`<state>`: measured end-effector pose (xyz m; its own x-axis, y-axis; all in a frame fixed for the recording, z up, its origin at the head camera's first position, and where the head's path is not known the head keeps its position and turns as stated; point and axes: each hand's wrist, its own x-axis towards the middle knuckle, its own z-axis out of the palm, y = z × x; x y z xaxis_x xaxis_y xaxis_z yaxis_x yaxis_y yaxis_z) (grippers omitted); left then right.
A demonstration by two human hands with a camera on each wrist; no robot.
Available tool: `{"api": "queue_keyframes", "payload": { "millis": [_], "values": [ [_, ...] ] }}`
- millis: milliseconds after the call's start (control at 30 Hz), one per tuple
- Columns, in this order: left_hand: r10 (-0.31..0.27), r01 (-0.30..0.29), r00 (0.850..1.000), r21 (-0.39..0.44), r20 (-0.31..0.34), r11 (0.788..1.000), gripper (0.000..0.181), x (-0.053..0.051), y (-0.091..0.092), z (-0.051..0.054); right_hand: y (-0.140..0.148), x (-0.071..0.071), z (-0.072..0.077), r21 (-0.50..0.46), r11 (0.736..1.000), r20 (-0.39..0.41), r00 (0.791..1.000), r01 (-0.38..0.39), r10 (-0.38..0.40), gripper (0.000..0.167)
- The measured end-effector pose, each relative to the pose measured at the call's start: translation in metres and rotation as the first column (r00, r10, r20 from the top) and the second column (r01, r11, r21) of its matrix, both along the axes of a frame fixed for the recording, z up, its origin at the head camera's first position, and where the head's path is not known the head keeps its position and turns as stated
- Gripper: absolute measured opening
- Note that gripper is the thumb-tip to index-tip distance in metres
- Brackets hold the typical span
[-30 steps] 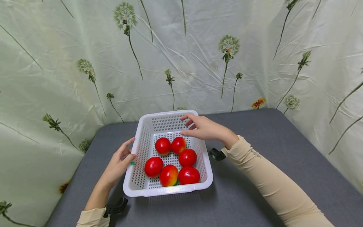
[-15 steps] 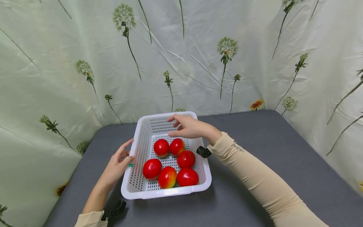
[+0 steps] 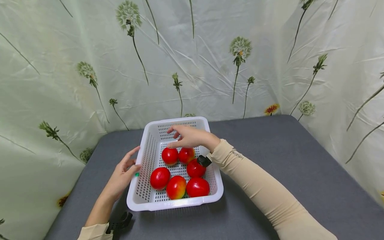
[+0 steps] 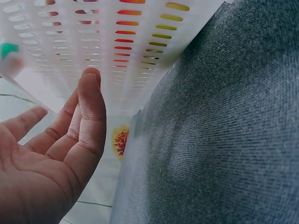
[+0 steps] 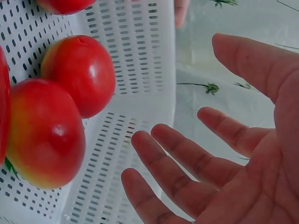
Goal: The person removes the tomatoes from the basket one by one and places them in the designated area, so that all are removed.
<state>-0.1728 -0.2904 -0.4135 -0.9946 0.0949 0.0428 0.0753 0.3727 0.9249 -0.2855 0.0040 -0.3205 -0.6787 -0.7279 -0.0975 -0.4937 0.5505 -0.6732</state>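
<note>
A white perforated plastic basket (image 3: 175, 206) stands on the table, holding several smooth red fruits with yellow patches, such as the front middle fruit (image 3: 176, 187). My left hand (image 3: 120, 178) is at the basket's left side, thumb near a green mark on the rim; in the left wrist view its relaxed fingers (image 4: 92, 112) lie against or very close to the outer wall. Over the back of the basket hovers my right hand (image 3: 192, 136), fingers spread and loosely bent, nothing held. Two fruits (image 5: 81, 74) show to one side of that hand in the right wrist view.
A dark grey cloth (image 3: 264, 146) covers the table, extending to the right of the basket. Behind it hangs a pale curtain (image 3: 204, 60) printed with dandelions. A black wrist device (image 3: 204, 161) on the right arm partly covers one fruit in the head view.
My right hand has moved left from the basket's right rim to over its inside, near the back fruits. The left hand stays at the left side, and the fruits have not shifted.
</note>
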Motion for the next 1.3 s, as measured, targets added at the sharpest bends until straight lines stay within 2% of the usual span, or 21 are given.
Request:
{"api": "queue_keyframes", "payload": {
  "millis": [367,533,833,1133,1300],
  "values": [
    [-0.015,0.014,1.000,0.025,0.017,1.000,0.067,-0.001,-0.002,-0.001,-0.017,-0.008,-0.007,0.074,0.996,-0.011,0.999,-0.039,0.040,0.060],
    [-0.013,0.013,1.000,0.034,0.019,0.999,0.068,0.000,-0.002,-0.001,-0.025,-0.012,-0.015,0.077,0.996,0.030,0.998,-0.050,0.047,0.063],
    [-0.020,0.020,1.000,0.034,0.016,0.999,0.067,0.000,-0.002,-0.001,-0.030,-0.017,-0.029,0.084,0.996,0.128,0.992,-0.015,0.004,0.069],
    [-0.018,0.017,1.000,0.034,0.011,0.999,0.067,0.001,-0.001,-0.002,-0.032,-0.019,-0.039,0.133,0.991,0.098,0.995,0.007,-0.020,0.067],
    [-0.015,0.014,1.000,0.031,0.008,0.999,0.067,0.001,-0.001,-0.001,-0.032,-0.019,-0.041,0.156,0.987,0.125,0.990,0.040,-0.060,0.064]
  ]
}}
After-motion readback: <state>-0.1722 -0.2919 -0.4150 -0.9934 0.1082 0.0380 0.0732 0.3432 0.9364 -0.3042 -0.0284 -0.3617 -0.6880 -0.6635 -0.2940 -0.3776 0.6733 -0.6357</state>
